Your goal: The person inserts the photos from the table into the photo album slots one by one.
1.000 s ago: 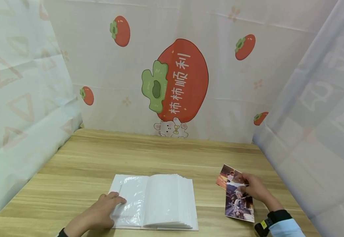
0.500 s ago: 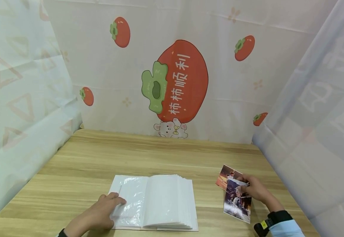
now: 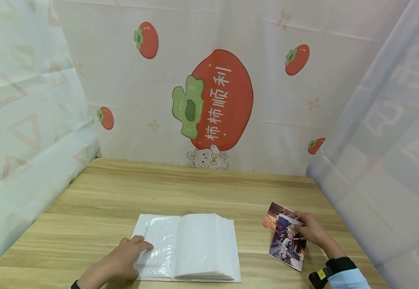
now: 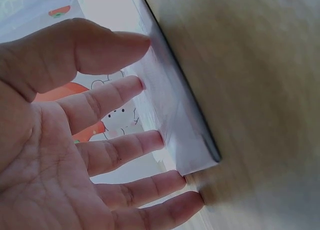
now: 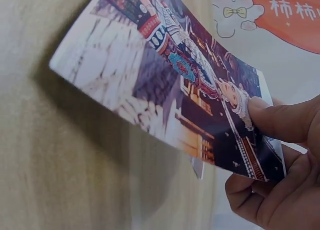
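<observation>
A white photo album (image 3: 196, 245) with clear pockets lies spread on the wooden table. My left hand (image 3: 124, 259) rests on its left page, fingers fairly straight; in the left wrist view the fingertips (image 4: 152, 139) touch the album edge (image 4: 182, 125). At the right, my right hand (image 3: 312, 230) pinches a photo (image 3: 288, 245) of a figure in patterned clothing between thumb and fingers. The right wrist view has this photo (image 5: 165, 85) raised and slightly bent above the table. Beneath and behind it, an orange-toned second photo (image 3: 272, 216) is partly covered.
The wooden table (image 3: 180, 184) runs back to a white curtain (image 3: 122, 80) printed with persimmons. Pale cloth walls (image 3: 32, 120) close in the left and right sides. A black wristband (image 3: 333, 269) with a small device sits on the right wrist.
The photo in my right hand has swung its lower end leftward and now covers more of the orange-toned one. My left hand and the album stay in place.
</observation>
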### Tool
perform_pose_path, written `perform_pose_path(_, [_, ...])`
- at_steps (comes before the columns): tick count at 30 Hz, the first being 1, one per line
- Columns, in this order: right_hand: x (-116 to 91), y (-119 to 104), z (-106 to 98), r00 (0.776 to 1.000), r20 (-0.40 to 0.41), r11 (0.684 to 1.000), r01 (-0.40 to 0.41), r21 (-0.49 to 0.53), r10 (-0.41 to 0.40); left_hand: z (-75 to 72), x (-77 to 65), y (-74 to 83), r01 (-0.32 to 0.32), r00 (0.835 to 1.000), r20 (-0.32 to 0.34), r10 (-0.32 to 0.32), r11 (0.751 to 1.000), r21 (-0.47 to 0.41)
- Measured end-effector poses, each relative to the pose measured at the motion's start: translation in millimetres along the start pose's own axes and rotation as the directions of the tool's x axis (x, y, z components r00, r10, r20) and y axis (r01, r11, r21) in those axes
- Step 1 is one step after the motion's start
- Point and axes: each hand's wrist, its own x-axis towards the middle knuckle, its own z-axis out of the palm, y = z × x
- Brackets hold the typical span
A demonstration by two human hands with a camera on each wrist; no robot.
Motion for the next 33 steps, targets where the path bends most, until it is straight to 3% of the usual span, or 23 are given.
perform_pose_path(11, [18,-18,-3,0.996,-0.084,0.998,0.026,0.056,-0.022,0.2,1.6,-0.7,0.000,1.000,-0.001,0.000,1.000,-0.012])
perform_pose_path(20, [41,-39,6,0.992,-0.114,0.998,0.055,0.005,-0.054,0.4,3.0,0.7,0.025,1.000,0.006,-0.024,1.000,-0.008])
perform_pose_path(27, [61,-54,19,0.992,-0.110,0.993,0.073,0.097,-0.062,-2.8,3.7,0.4,0.030,0.999,0.023,-0.029,0.999,-0.031])
perform_pose_path(33, [72,-66,29,0.994,-0.111,0.975,0.023,0.220,0.002,-2.5,5.9,2.7,0.037,0.999,0.013,-0.036,0.999,-0.040])
